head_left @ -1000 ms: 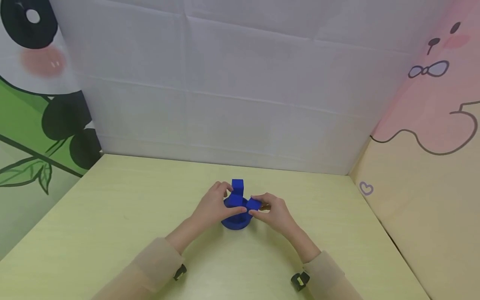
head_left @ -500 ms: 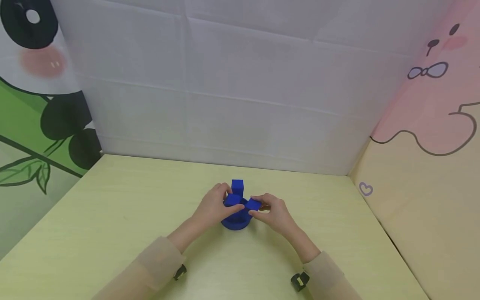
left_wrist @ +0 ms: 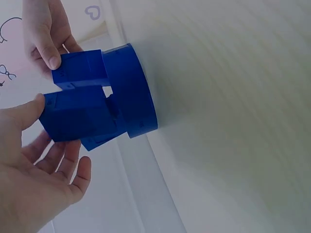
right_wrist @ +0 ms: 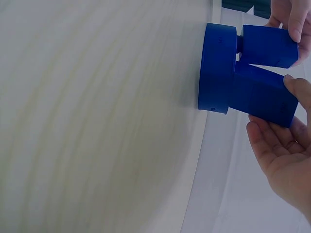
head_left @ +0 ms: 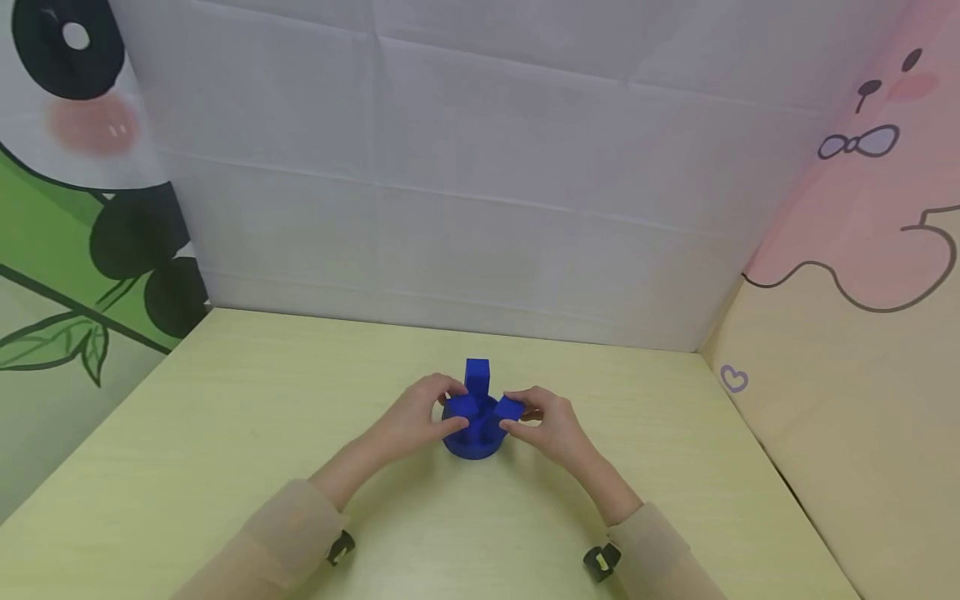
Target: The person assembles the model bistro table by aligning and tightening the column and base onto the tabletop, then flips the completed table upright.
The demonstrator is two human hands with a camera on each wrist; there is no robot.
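Head view shows a round blue plastic-looking base (head_left: 474, 450) sitting on the pale yellow wood-look desk (head_left: 300, 400), just below the middle of the frame. A tall blue block (head_left: 477, 377) stands up at the far side of the base.

The left hand (head_left: 416, 417) comes in from the lower left. It holds a blue left block (head_left: 461, 407) between its thumb and fingers, over the left side of the base. The right hand (head_left: 551, 421) comes from the lower right and pinches a blue right block (head_left: 509, 408) at the right side of the base. Both of these blocks lean outward.

At the right of the right wrist view, the right block meets the base, and a small blue bit shows between the left block and the base.

Both arms have beige sleeves (head_left: 285, 533), and a small black thing (head_left: 602, 562) shows by each cuff. A white cloth wall (head_left: 480, 167) is at the back. Big cartoon pictures fill the upper left and upper right, and a little purple heart (head_left: 734, 379) is at the right.
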